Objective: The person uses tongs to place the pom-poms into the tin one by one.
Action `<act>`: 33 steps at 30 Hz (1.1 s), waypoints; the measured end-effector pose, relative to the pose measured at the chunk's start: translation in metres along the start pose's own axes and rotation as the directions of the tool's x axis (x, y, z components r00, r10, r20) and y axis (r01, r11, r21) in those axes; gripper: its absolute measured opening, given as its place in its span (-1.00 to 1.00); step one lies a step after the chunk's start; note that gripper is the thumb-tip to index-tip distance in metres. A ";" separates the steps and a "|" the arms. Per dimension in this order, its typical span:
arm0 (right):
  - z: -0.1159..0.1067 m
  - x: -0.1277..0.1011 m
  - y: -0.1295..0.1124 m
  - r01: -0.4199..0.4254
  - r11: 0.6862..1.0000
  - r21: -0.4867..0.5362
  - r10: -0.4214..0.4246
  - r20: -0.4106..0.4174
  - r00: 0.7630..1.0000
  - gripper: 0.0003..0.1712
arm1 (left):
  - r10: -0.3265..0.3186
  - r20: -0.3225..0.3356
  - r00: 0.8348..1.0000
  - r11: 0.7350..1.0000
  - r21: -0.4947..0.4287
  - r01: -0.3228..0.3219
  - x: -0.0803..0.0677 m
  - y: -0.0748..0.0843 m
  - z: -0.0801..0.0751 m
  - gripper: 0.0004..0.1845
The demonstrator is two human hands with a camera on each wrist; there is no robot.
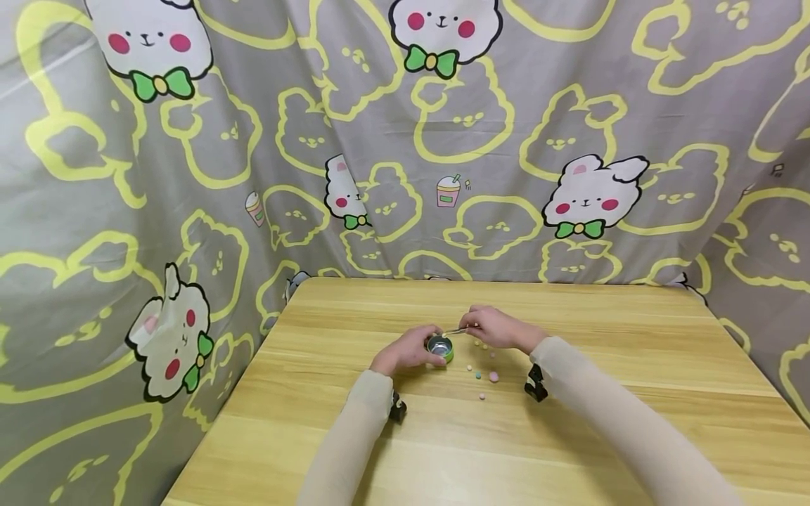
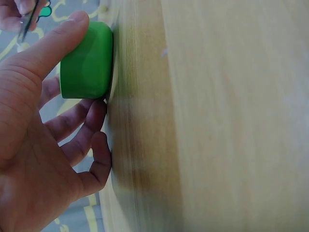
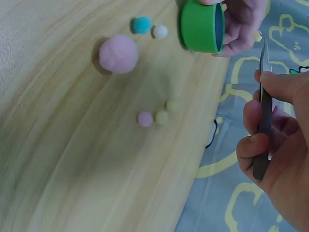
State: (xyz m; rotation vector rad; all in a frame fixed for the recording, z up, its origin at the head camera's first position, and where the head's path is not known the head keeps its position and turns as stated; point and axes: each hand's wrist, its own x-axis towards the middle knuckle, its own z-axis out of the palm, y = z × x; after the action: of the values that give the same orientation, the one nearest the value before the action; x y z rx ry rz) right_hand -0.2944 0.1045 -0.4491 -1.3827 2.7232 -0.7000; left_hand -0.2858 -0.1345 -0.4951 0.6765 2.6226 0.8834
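Note:
My left hand (image 1: 410, 348) holds a small round green tin (image 2: 87, 60) on the wooden table, thumb on the near side and fingers around the far side. Its open top shows a shiny metal inside in the head view. My right hand (image 1: 496, 327) pinches metal tweezers (image 3: 263, 111) between thumb and fingers, their tips pointing left toward the tin's rim. A tiny pale yellow pom-pom (image 3: 258, 36) shows right at the tweezer tips. Beside the tin lie a teal pom-pom (image 3: 142, 25), a white one (image 3: 160, 32) and a bigger pink one (image 3: 119, 53).
Under the right forearm side sit a small pink pom-pom (image 3: 145, 119) and two pale yellow pom-poms (image 3: 161, 117). Another small pink pom-pom (image 1: 482, 396) lies nearer the front. A patterned grey curtain (image 1: 380, 126) hangs behind the table (image 1: 569, 450).

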 end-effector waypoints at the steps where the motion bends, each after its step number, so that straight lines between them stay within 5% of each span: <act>1: 0.001 0.001 0.001 0.000 1.000 0.000 0.000 0.003 1.000 -0.87 | 0.000 0.000 1.000 1.000 0.003 0.000 0.000 0.000 0.000 -0.40; 18: 0.018 0.004 0.008 -0.062 0.998 -0.003 0.062 0.053 0.997 -0.89 | 0.003 -0.006 1.000 1.000 -0.013 -0.003 -0.001 0.001 0.000 -0.44; 33: 0.004 -0.027 0.003 -0.099 0.995 -0.005 0.099 0.048 0.994 -0.87 | 0.001 -0.008 1.000 1.000 -0.013 -0.001 0.001 0.000 0.002 -0.40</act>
State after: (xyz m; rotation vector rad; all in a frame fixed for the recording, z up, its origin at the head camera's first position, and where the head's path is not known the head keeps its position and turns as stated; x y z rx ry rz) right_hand -0.2794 0.1249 -0.4588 -1.2375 2.7341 -0.6491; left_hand -0.2856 -0.1332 -0.4962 0.6722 2.6214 0.9041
